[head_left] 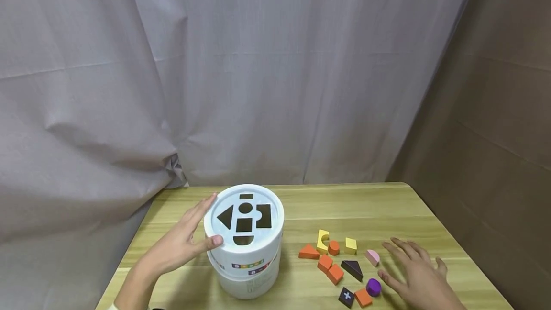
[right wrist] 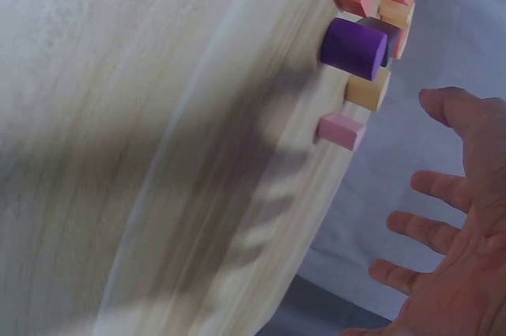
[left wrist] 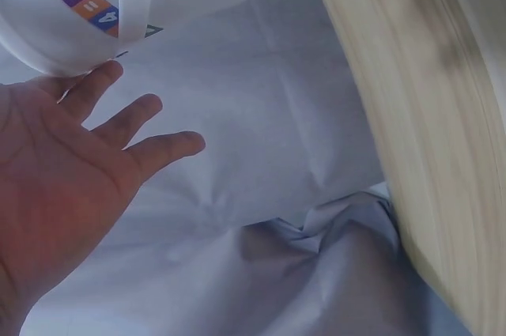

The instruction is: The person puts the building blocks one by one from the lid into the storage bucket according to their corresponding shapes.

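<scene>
A white bucket (head_left: 254, 281) stands upright on the table, topped by a white lid (head_left: 273, 238) with several shaped holes. My left hand (head_left: 182, 243) rests against the lid's left side, thumb at the near rim and fingers extended along the edge. In the left wrist view its fingers (left wrist: 134, 122) are spread beside the bucket. To the right, my right hand (head_left: 419, 271) hovers over the table with fingers apart, holding nothing. Nearest to it are a pink half-round block (head_left: 372, 257) and a purple cylinder (head_left: 373, 287).
Left of the right hand lie orange blocks (head_left: 335, 274), a yellow arch block (head_left: 321, 241), a yellow block (head_left: 350, 245), a dark triangular block (head_left: 353, 270) and a dark block with a plus sign (head_left: 346, 296). Grey curtains (head_left: 258, 85) hang behind the wooden table (head_left: 344, 200).
</scene>
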The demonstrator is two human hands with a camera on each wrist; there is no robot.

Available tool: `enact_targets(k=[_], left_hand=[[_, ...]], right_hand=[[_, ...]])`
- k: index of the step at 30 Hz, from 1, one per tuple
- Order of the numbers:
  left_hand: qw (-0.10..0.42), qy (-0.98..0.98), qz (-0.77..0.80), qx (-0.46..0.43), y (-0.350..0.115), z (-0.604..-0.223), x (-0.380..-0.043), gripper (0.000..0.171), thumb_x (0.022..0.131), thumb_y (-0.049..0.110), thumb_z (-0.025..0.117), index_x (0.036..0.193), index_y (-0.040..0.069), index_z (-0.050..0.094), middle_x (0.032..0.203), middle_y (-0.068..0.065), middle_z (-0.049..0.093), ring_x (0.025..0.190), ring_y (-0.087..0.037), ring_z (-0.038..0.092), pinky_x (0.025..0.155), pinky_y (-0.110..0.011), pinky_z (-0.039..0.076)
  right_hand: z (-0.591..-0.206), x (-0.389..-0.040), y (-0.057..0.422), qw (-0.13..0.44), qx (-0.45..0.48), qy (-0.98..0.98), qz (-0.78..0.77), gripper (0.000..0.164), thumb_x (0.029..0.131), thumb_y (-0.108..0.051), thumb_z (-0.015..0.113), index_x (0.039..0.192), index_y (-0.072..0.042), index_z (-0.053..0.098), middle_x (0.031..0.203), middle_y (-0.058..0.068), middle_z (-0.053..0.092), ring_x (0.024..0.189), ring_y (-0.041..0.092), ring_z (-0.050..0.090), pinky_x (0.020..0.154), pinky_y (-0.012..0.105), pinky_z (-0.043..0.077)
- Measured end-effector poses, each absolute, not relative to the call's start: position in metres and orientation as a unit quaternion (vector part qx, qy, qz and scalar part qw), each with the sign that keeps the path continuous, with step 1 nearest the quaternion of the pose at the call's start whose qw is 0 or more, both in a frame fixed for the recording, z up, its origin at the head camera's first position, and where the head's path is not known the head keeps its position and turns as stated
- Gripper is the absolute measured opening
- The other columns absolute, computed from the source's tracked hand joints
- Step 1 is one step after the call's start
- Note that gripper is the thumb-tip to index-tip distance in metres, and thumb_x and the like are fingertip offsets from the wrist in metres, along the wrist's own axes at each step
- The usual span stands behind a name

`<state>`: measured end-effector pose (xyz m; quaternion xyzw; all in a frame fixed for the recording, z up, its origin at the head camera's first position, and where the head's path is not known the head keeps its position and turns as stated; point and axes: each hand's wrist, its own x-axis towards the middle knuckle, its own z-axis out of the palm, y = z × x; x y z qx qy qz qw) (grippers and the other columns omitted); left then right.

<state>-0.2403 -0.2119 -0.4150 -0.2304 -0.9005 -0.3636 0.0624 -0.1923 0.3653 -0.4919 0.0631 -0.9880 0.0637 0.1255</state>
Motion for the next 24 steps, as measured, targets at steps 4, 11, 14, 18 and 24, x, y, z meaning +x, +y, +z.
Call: enact_targets(k=[4, 11, 14, 18, 24], left_hand=[[0.065, -0.901, -0.363, -0.228, -0.211, -0.417, -0.241, 0.103, 0.098, 0.053, 0.081, 0.178, 0.04, 0.017, 0.184, -0.012, 0.026, 0.166, -0.054, 0.027, 0.118, -0.089, 0.03], [0.068, -0.898, -0.369, -0.229, -0.21, -0.419, -0.241, 0.103, 0.097, 0.052, 0.082, 0.178, 0.039, 0.018, 0.183, -0.013, 0.027, 0.165, -0.055, 0.029, 0.118, -0.089, 0.031], [0.069, -0.899, -0.368, -0.228, -0.21, -0.419, -0.241, 0.103, 0.097, 0.053, 0.082, 0.177, 0.04, 0.019, 0.183, -0.013, 0.029, 0.164, -0.055, 0.03, 0.118, -0.088, 0.032], [0.077, -0.899, -0.365, -0.229, -0.21, -0.421, -0.241, 0.103, 0.097, 0.052, 0.083, 0.177, 0.038, 0.02, 0.182, -0.015, 0.03, 0.163, -0.056, 0.032, 0.117, -0.088, 0.034], [0.079, -0.897, -0.368, -0.233, -0.212, -0.422, -0.241, 0.103, 0.097, 0.05, 0.083, 0.177, 0.04, 0.019, 0.182, -0.014, 0.031, 0.163, -0.054, 0.033, 0.116, -0.088, 0.036]], right_hand=[[-0.497, -0.198, 0.362, 0.119, 0.066, -0.988, 0.073, 0.073, 0.097, -0.058, 0.081, 0.153, -0.015, 0.065, 0.159, 0.018, 0.06, 0.139, 0.055, 0.052, 0.092, 0.101, 0.033], [-0.507, -0.215, 0.352, 0.114, 0.069, -0.987, 0.086, 0.062, 0.095, -0.046, 0.085, 0.145, -0.012, 0.071, 0.15, 0.018, 0.066, 0.133, 0.052, 0.057, 0.093, 0.096, 0.038], [-0.509, -0.225, 0.347, 0.117, 0.066, -0.987, 0.083, 0.053, 0.096, -0.043, 0.085, 0.137, -0.011, 0.075, 0.138, 0.015, 0.071, 0.125, 0.048, 0.062, 0.092, 0.092, 0.042], [-0.512, -0.238, 0.344, 0.103, 0.061, -0.989, 0.081, 0.044, 0.099, -0.038, 0.083, 0.131, -0.009, 0.077, 0.123, 0.012, 0.073, 0.114, 0.041, 0.063, 0.09, 0.088, 0.046], [-0.521, -0.248, 0.346, 0.052, 0.054, -0.994, 0.085, 0.035, 0.106, -0.038, 0.074, 0.125, -0.008, 0.079, 0.113, 0.006, 0.07, 0.109, 0.035, 0.062, 0.084, 0.082, 0.05]])
